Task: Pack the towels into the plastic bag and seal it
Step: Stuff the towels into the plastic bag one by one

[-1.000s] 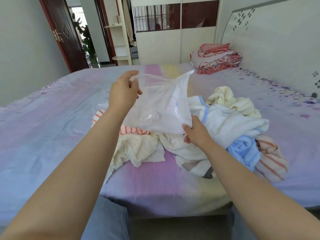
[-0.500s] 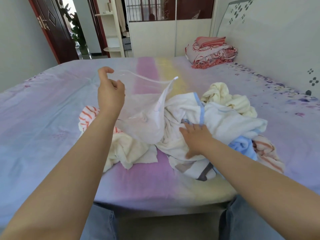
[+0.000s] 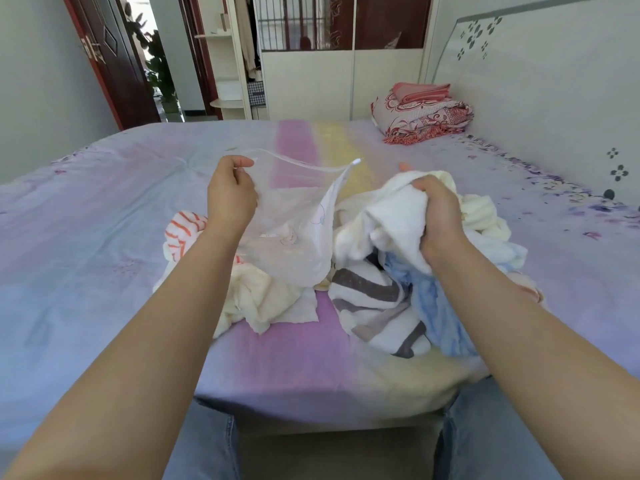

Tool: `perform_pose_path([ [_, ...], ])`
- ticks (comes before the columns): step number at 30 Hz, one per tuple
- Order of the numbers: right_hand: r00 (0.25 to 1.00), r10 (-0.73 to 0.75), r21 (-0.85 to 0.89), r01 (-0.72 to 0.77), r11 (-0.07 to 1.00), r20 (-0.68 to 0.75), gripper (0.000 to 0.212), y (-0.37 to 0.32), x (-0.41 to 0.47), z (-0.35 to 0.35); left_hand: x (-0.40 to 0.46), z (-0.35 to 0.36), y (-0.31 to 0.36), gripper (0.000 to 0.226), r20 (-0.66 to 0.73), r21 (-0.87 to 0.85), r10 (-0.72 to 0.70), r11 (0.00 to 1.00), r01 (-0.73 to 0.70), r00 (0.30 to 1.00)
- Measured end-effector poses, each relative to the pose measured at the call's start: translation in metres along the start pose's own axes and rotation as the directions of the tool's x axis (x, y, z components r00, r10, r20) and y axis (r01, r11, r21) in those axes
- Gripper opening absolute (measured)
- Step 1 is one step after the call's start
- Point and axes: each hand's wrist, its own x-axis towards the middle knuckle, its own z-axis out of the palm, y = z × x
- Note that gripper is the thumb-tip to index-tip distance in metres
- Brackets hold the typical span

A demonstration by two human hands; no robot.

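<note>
A clear plastic bag (image 3: 294, 233) with a zip strip along its top hangs over the bed, its mouth gaping. My left hand (image 3: 230, 197) pinches the bag's top left corner. My right hand (image 3: 438, 220) is closed on a bunched white towel (image 3: 388, 216), lifted just right of the bag's mouth. Under it lie a grey-striped white towel (image 3: 374, 303) and a light blue towel (image 3: 436, 306). A cream towel (image 3: 263, 299) and an orange-striped towel (image 3: 181, 230) lie below and left of the bag. Pale yellow towels (image 3: 485, 216) sit behind my right hand.
The towels lie on a bed (image 3: 104, 237) with a lilac, pink and yellow sheet. Folded red patterned bedding (image 3: 422, 116) sits at the far right by the headboard (image 3: 536, 81). A wardrobe (image 3: 343, 64) and an open doorway (image 3: 152, 57) are beyond the bed.
My right hand let go of the bag's lower corner, dropped onto the towel pile, then gripped the white towel and raised it beside the bag. My left hand kept hold of the bag.
</note>
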Motion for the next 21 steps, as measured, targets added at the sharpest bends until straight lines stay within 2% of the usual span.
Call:
perform_pose_path([
  [1,0.999,0.024,0.233,-0.012,0.973,-0.049,0.020,-0.010,0.003,0.002,-0.002,0.001,0.001,0.034,0.016,-0.008,-0.008,1.000,0.008,1.000],
  [2,0.997,0.022,0.371,0.009,0.929,-0.079,0.022,-0.017,0.007,0.001,-0.005,0.002,0.002,0.034,0.034,-0.012,-0.013,1.000,0.014,0.999],
  [5,0.979,-0.014,0.521,0.121,0.845,-0.205,0.026,-0.031,0.027,-0.007,-0.012,0.004,0.003,0.034,0.083,-0.041,-0.022,0.999,0.025,0.996],
  [7,0.972,-0.055,0.481,0.162,0.862,-0.228,0.024,-0.036,0.041,-0.019,-0.016,0.007,0.004,0.031,0.099,-0.061,-0.031,0.997,0.037,0.995],
  [8,0.972,-0.096,0.397,0.177,0.901,-0.216,0.023,-0.038,0.047,-0.024,-0.017,0.009,0.005,0.031,0.104,-0.073,-0.032,0.997,0.040,0.994],
  [9,0.964,-0.150,0.225,0.199,0.954,-0.219,0.028,-0.042,0.048,-0.027,-0.018,0.011,0.007,0.031,0.110,-0.092,-0.033,0.995,0.043,0.993],
  [10,0.947,-0.255,-0.040,0.252,0.967,-0.195,0.037,-0.043,0.048,-0.029,-0.018,0.015,0.008,0.031,0.117,-0.113,-0.038,0.992,0.052,0.992],
  [11,0.921,-0.374,-0.342,0.319,0.884,-0.105,0.045,-0.042,0.047,-0.029,-0.019,0.018,0.010,0.031,0.124,-0.131,-0.046,0.989,0.062,0.991],
  [12,0.907,-0.419,-0.583,0.361,0.728,0.039,0.058,-0.036,0.045,-0.030,-0.019,0.022,0.012,0.031,0.128,-0.147,-0.053,0.987,0.072,0.990],
  [13,0.921,-0.330,-0.733,0.370,0.571,0.209,0.071,-0.029,0.042,-0.029,-0.019,0.026,0.014,0.031,0.126,-0.162,-0.062,0.983,0.082,0.990],
  [14,0.932,-0.156,-0.839,0.363,0.406,0.328,0.085,-0.020,0.046,-0.031,-0.020,0.029,0.015,0.032,0.117,-0.173,-0.073,0.981,0.093,0.990],
  [15,0.932,0.017,-0.914,0.352,0.204,0.363,0.099,-0.010,0.048,-0.033,-0.020,0.031,0.016,0.033,0.103,-0.181,-0.086,0.978,0.104,0.991],
  [16,0.933,0.158,-0.944,0.329,-0.010,0.324,0.110,-0.001,0.056,-0.038,-0.020,0.033,0.017,0.034,0.087,-0.183,-0.099,0.977,0.113,0.991],
  [17,0.935,0.240,-0.936,0.306,-0.177,0.260,0.118,0.008,0.060,-0.039,-0.020,0.033,0.017,0.034,0.075,-0.184,-0.107,0.976,0.120,0.991],
  [18,0.939,0.278,-0.917,0.281,-0.282,0.203,0.123,0.016,0.066,-0.040,-0.020,0.032,0.018,0.034,0.070,-0.180,-0.110,0.976,0.121,0.991],
  [20,0.933,0.308,-0.875,0.301,-0.379,0.187,0.125,0.033,0.073,-0.038,-0.021,0.031,0.018,0.035,0.084,-0.142,-0.100,0.984,0.111,0.991],
  [21,0.925,0.319,-0.847,0.333,-0.415,0.208,0.119,0.042,0.074,-0.035,-0.021,0.030,0.019,0.035,0.097,-0.120,-0.094,0.987,0.106,0.991],
])
